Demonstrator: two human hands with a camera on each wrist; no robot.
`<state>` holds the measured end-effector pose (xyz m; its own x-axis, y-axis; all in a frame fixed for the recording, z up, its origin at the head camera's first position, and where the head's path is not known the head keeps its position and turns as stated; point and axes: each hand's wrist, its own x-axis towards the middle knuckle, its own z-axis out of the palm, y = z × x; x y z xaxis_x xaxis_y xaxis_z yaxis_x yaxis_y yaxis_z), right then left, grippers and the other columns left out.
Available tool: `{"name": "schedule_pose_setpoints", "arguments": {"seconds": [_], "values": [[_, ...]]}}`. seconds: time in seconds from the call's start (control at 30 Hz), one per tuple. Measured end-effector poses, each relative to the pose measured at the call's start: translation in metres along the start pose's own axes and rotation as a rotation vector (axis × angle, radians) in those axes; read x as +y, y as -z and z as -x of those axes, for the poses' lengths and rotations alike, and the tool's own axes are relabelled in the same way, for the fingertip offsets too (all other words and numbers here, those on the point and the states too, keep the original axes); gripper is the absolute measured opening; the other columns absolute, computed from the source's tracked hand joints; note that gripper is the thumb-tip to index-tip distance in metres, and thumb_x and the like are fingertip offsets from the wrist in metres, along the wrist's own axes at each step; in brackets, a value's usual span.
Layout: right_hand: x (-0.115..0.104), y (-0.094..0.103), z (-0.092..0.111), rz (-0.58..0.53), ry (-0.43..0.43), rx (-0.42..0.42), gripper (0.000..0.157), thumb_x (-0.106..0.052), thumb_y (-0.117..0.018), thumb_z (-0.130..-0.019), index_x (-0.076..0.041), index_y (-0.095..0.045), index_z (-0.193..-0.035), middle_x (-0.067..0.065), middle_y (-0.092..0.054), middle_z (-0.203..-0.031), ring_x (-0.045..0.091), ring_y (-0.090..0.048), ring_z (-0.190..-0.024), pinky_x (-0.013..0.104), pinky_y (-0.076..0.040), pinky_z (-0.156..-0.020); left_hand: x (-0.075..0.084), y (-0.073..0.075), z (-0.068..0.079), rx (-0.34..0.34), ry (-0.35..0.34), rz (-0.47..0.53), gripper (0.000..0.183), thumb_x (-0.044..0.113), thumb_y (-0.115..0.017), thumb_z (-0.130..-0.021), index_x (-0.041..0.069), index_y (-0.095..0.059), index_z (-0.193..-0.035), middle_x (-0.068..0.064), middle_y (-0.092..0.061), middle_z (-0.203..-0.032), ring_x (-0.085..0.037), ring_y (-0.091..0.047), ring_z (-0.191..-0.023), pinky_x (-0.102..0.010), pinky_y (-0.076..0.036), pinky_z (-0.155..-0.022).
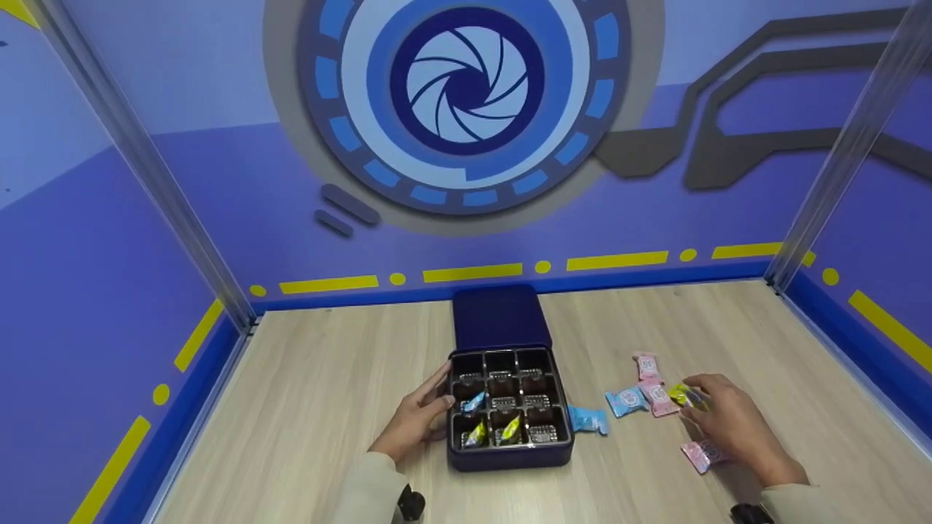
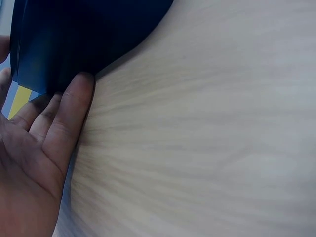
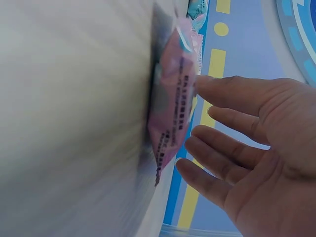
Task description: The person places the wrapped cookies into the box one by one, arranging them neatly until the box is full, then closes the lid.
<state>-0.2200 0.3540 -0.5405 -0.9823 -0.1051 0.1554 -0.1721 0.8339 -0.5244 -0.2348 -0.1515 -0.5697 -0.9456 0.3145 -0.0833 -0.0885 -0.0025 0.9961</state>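
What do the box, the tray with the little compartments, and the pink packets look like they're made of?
Dark blue box: painted metal or plastic; its smooth, satin-looking walls leave that open.
Compartment tray: probably thin, glossy dark plastic, judging by glints in its molded-looking pockets.
Pink packets: likely printed plastic film, slightly shiny; creases and a pinched end suggest it.

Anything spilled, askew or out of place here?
Nothing looks spilled or damaged. One mild oddity: a blue packet lies right beside the box's right wall, apart from the other loose packets. Can't tell whether it touches the box.
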Motion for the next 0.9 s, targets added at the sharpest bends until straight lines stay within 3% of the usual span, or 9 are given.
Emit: {"name": "schedule_pose_setpoints", "arguments": {"seconds": [0.23, 0.9], "values": [[0.0031, -0.0023, -0.0001, 0.011, 0.009, 0.024, 0.039, 0.008, -0.079, -0.087, 0.015, -0.064, -0.123, 0.035, -0.064, -0.12, 0.055, -0.063, -0.113, 0.067, -0.052, -0.094, -0.0018, 0.0026, -0.0009, 0.015, -0.011, -0.057, 0.066, 0.025, -0.063, -0.109, 0.028, -0.034, -0.169, -0.016, -0.016, -0.176, -0.043, -0.041, -0.148, -0.047, -0.062, -0.087], [0.0042, 0.0034, -0.0066, -0.001, -0.095, -0.102, 0.04, 0.011, -0.073, -0.087, 0.014, -0.064, -0.126, 0.034, -0.062, -0.124, 0.05, -0.062, -0.114, 0.068, -0.05, -0.097, 0.0005, 0.0015, -0.001, -0.001, -0.011, -0.011, 0.066, 0.021, -0.06, -0.11, 0.026, -0.032, -0.169, -0.015, -0.013, -0.176, -0.045, -0.037, -0.15, -0.051, -0.059, -0.094]]}}
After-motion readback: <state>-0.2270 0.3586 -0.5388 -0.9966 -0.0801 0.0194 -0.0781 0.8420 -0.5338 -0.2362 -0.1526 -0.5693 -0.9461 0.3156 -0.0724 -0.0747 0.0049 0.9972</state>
